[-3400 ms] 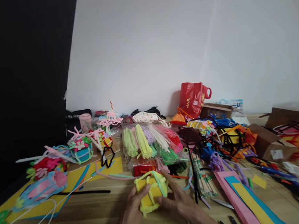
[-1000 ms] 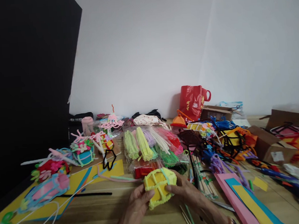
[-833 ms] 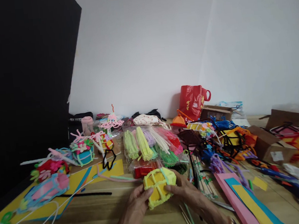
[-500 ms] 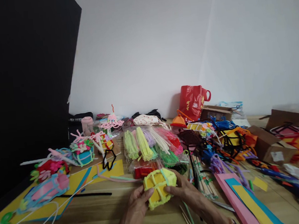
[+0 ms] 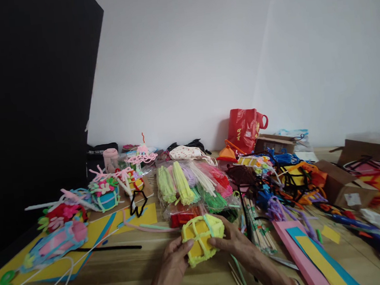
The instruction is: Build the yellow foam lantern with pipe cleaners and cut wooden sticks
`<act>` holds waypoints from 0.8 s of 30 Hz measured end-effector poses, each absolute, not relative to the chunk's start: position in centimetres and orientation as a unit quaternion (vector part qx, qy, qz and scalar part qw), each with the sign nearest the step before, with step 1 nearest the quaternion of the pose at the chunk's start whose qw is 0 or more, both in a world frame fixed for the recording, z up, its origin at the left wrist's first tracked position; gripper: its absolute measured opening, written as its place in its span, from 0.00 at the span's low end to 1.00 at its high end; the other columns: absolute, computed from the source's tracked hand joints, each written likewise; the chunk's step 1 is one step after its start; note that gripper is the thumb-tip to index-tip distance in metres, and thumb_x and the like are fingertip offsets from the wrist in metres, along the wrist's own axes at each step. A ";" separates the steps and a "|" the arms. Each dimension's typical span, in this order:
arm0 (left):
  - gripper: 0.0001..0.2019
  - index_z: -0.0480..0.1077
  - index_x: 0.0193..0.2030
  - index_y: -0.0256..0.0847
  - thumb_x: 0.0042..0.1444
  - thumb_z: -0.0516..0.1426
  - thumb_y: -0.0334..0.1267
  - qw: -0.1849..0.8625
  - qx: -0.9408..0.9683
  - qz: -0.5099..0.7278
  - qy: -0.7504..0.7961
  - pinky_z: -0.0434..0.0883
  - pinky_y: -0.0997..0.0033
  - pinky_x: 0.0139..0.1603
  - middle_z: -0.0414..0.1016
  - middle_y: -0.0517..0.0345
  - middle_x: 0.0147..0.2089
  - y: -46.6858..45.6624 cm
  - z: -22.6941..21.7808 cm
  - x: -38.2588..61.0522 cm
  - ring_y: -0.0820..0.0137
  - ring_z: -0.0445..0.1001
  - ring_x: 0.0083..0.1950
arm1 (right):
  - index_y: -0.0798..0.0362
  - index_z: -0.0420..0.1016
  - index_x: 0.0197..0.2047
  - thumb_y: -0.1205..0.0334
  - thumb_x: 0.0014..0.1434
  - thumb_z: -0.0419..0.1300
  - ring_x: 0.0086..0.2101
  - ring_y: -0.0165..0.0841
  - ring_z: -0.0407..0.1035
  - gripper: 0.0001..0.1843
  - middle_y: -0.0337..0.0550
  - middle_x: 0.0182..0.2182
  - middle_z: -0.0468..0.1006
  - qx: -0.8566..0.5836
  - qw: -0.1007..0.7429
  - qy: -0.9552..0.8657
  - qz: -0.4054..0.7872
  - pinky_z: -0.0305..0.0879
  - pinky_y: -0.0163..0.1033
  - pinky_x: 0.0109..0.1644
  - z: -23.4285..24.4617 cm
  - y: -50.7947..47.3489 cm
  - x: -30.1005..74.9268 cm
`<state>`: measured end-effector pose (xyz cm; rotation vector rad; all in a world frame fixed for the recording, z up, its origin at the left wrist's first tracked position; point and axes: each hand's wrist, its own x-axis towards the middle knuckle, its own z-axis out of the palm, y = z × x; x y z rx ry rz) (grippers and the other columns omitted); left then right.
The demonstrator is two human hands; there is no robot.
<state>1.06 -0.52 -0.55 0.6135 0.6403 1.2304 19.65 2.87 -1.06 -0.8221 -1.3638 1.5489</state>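
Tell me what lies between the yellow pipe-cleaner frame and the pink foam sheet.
Head view: the right hand, holding the yellow pipe-cleaner frame, then a bundle of wooden sticks.

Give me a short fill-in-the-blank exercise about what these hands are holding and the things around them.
The left hand and right hand hold a pipe-cleaner frame between them, its inner panel coloured ____. The red carrier bag stands at the back of the table, against the ____. The bundle of wooden sticks lies nearer the ____ hand.

yellow, wall, right
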 end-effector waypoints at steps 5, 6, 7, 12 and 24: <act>0.22 0.78 0.44 0.34 0.39 0.70 0.39 0.731 0.284 0.550 0.288 0.66 0.56 0.57 0.80 0.43 0.46 -0.3 -0.5 1.0 0.52 0.74 0.53 | 0.51 0.65 0.58 0.55 0.42 0.72 0.46 0.45 0.71 0.41 0.46 0.45 0.79 -0.338 0.452 -0.541 0.624 0.68 0.50 0.50 -1.3 3.1 19.6; 0.23 0.77 0.44 0.34 0.39 0.70 0.40 0.731 0.287 0.548 0.289 0.66 0.56 0.57 0.80 0.42 0.46 -0.3 -0.4 1.0 0.51 0.74 0.53 | 0.52 0.65 0.58 0.55 0.42 0.72 0.46 0.46 0.71 0.40 0.47 0.45 0.79 -0.338 0.452 -0.539 0.625 0.68 0.50 0.49 -1.3 3.2 19.6; 0.24 0.77 0.45 0.34 0.38 0.70 0.40 0.729 0.288 0.547 0.294 0.67 0.55 0.56 0.80 0.41 0.46 -0.3 -0.3 1.1 0.51 0.74 0.53 | 0.52 0.65 0.58 0.55 0.42 0.72 0.46 0.46 0.71 0.40 0.47 0.45 0.78 -0.338 0.452 -0.538 0.626 0.68 0.50 0.49 -1.2 3.1 19.6; 0.27 0.78 0.42 0.32 0.31 0.72 0.42 0.703 0.285 0.555 0.341 0.68 0.55 0.53 0.81 0.40 0.41 -0.3 -0.4 1.2 0.49 0.76 0.49 | 0.51 0.63 0.59 0.57 0.44 0.71 0.47 0.44 0.70 0.39 0.46 0.47 0.77 -0.331 0.443 -0.552 0.625 0.67 0.48 0.51 -0.7 2.6 19.5; 0.26 0.76 0.42 0.35 0.32 0.71 0.42 0.679 0.275 0.531 0.425 0.72 0.56 0.49 0.82 0.47 0.38 -0.6 -0.3 0.6 0.51 0.78 0.45 | 0.51 0.67 0.53 0.57 0.43 0.72 0.43 0.41 0.73 0.34 0.42 0.41 0.78 -0.310 0.446 -0.544 0.640 0.68 0.46 0.48 0.0 1.4 18.3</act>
